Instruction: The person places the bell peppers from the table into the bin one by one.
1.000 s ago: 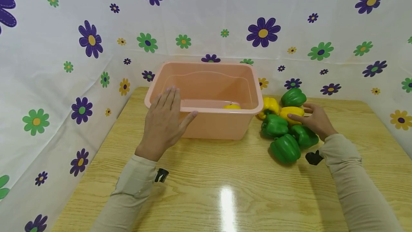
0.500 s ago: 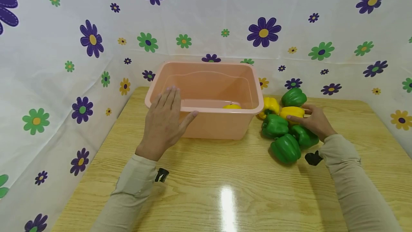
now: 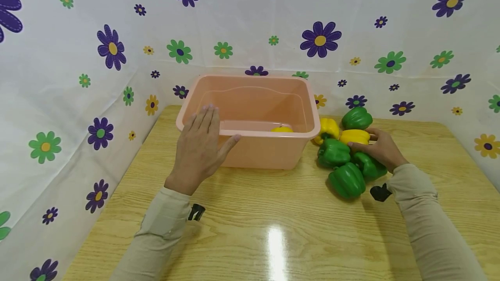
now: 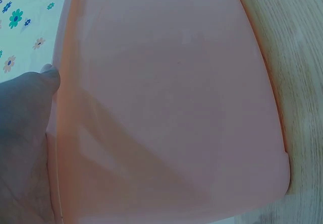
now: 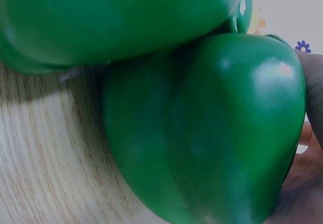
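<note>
My left hand [image 3: 198, 151] lies with straight fingers over the near rim of a peach plastic tub [image 3: 261, 151]. In the left wrist view, its thumb [image 4: 49, 77] rests along that rim. On the right, my right hand [image 3: 383, 148] holds a yellow bell pepper [image 3: 354, 136] at its right end, thumb on the near side and fingers on the far side. Green bell peppers surround it: one behind [image 3: 357, 118], one at front left [image 3: 333, 152], one under the hand [image 3: 369, 166]. The right wrist view shows a large green pepper [image 5: 212, 133] hiding the grip.
Another yellow pepper [image 3: 329, 127] sits beside the tub's right wall, and a green one [image 3: 347, 180] lies nearest me. Inside the tub, a yellow pepper [image 3: 282, 129] shows above the near rim. A flowered cloth [image 3: 250, 21] hangs behind the wooden table [image 3: 242, 224].
The right thumb has shifted slightly down to the near side of the yellow bell pepper, with the fingers around its end. The left hand and tub stay put.
</note>
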`<action>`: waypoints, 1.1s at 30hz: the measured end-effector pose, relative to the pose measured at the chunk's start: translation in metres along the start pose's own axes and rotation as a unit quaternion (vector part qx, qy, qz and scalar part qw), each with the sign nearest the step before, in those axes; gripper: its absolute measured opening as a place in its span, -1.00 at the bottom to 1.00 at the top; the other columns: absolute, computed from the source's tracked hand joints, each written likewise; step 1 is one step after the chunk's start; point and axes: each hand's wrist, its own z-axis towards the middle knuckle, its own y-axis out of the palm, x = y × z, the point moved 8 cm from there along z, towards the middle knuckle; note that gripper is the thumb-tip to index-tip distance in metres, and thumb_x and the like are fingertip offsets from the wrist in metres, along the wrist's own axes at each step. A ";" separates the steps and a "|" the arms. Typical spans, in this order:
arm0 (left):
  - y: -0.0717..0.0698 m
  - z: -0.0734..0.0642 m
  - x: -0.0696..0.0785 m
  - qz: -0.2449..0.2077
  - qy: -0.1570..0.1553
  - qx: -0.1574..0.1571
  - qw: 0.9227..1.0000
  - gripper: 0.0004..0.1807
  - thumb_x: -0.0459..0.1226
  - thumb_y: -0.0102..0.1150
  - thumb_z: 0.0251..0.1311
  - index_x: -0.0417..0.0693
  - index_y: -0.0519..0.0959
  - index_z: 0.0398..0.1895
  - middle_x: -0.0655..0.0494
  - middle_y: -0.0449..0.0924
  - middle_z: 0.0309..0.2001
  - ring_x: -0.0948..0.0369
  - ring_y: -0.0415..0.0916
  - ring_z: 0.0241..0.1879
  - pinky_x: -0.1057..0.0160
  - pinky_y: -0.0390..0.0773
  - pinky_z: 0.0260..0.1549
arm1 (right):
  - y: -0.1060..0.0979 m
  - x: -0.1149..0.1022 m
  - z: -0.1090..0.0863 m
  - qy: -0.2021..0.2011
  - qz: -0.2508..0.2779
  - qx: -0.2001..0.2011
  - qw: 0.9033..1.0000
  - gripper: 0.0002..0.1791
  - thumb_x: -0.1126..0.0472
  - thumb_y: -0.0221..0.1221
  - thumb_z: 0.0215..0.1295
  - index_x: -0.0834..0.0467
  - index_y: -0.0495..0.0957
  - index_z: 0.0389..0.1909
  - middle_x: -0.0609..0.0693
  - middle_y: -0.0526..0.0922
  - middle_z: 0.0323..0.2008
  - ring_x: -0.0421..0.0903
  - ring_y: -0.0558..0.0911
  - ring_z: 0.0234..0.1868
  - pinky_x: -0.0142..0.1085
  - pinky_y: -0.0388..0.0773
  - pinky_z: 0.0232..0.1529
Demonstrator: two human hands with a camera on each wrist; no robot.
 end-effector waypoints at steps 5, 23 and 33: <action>0.000 0.000 0.000 -0.001 -0.002 0.000 1.000 0.00 0.30 -0.10 0.41 -0.42 0.18 0.50 -0.30 0.19 0.49 -0.12 0.11 0.51 -0.06 0.05 0.50 | -0.001 0.000 0.000 -0.002 -0.001 0.002 1.000 0.08 -0.21 0.21 0.39 0.44 -0.07 0.54 0.56 0.09 0.43 0.46 0.27 0.35 0.31 0.34 0.29; 0.000 0.000 -0.002 -0.002 -0.005 -0.007 1.000 0.00 0.30 -0.10 0.41 -0.41 0.16 0.51 -0.29 0.17 0.50 -0.12 0.08 0.52 -0.04 0.02 0.52 | -0.004 0.003 0.000 0.024 0.000 -0.009 1.000 0.21 -0.25 0.23 0.35 0.45 -0.24 0.55 0.59 0.00 0.45 0.50 0.23 0.38 0.32 0.32 0.30; 0.001 0.000 -0.001 0.001 -0.005 -0.015 1.000 0.00 0.30 -0.12 0.41 -0.41 0.16 0.51 -0.29 0.17 0.50 -0.12 0.08 0.52 -0.03 0.01 0.52 | -0.002 -0.001 -0.002 0.016 0.001 -0.014 1.000 0.14 -0.17 0.26 0.37 0.45 -0.17 0.55 0.59 0.06 0.43 0.46 0.27 0.35 0.31 0.33 0.30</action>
